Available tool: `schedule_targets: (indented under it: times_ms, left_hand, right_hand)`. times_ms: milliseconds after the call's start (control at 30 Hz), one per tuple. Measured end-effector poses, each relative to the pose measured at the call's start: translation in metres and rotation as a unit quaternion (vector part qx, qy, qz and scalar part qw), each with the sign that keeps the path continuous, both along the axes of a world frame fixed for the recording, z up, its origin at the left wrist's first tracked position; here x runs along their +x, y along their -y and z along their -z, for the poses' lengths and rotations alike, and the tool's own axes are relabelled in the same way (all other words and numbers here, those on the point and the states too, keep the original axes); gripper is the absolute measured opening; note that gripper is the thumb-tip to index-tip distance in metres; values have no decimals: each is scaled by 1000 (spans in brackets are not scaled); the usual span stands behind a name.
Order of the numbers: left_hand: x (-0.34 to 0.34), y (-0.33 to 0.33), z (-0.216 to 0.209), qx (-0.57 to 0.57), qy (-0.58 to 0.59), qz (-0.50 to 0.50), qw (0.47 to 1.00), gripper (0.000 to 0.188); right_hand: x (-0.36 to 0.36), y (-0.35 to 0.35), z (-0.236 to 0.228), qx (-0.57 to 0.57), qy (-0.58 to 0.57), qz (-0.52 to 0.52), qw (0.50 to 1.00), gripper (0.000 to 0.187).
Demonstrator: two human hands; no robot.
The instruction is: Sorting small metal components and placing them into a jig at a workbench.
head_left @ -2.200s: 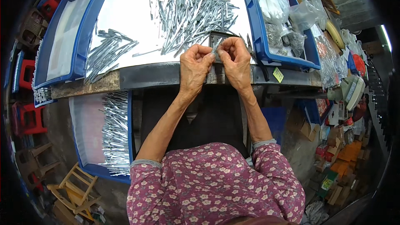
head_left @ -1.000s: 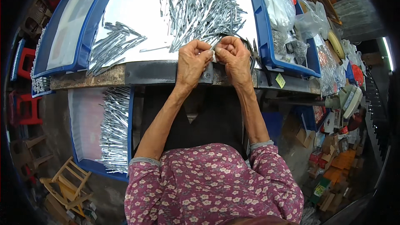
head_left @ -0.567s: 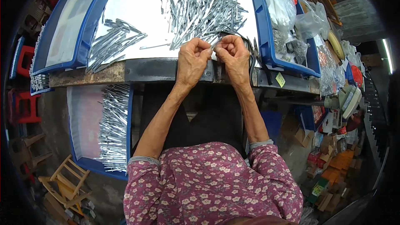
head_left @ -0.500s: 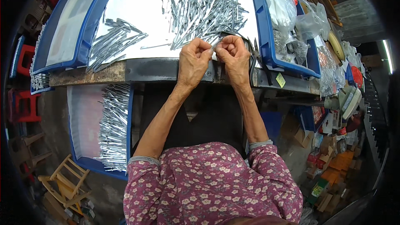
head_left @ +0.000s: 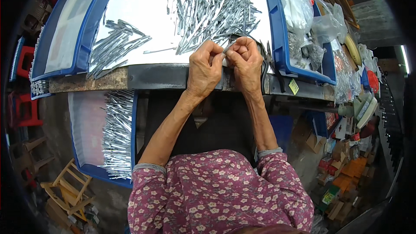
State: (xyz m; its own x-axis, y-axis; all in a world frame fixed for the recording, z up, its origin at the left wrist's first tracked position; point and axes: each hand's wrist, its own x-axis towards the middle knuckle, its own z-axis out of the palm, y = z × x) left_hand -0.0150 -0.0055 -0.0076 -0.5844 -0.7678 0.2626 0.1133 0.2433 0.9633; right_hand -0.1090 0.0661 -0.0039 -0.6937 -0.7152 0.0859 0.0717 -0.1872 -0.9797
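My left hand (head_left: 204, 68) and my right hand (head_left: 246, 63) meet above the front edge of the workbench. Both are closed in a pinch, fingertips almost touching, on a slim metal strip (head_left: 225, 51) that is mostly hidden by the fingers. Just beyond them spreads a large heap of thin grey metal strips (head_left: 212, 13) on a white surface. To the left of my hands lies a smaller pile of the same strips (head_left: 116, 45). Close by my right hand, dark-handled pliers (head_left: 269, 58) rest at the bench edge.
A blue tray (head_left: 82, 39) stands at the left, and another blue bin (head_left: 281, 39) with plastic bags stands at the right. Below the bench, a blue-rimmed tray (head_left: 89, 167) holds many strips. A wooden chair (head_left: 69, 186) and red stools (head_left: 27, 108) are at the left.
The view has shifted slightly. Both hands stay pinched together at the same spot; my left hand has turned a little, its fingers shifting on the strip.
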Motion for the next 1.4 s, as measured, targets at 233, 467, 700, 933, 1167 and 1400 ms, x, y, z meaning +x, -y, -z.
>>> schedule_targets:
  times_ms: [233,467,700,933,1167,1400]
  left_hand:
    - [-3,0,7,-85,4,-18,996,4]
    - [6,4,-12,260,-68,74,960,3]
    - [9,5,-7,359,-126,120,917,3]
    - [12,1,-12,243,-75,70,965,3]
    - [10,-6,-8,3,-26,-25,999,2]
    - [10,-4,0,-115,-8,-56,992,2]
  right_hand:
    - [-2,1,-2,-9,14,-7,1000,31]
    - [3,0,-13,5,-56,5,998,32]
    - [9,1,-15,24,-128,31,991,33]
    - [13,1,-18,33,-134,22,990,33]
    - [11,2,-12,7,-51,-2,999,34]
    - [11,2,-13,13,-43,-16,999,34]
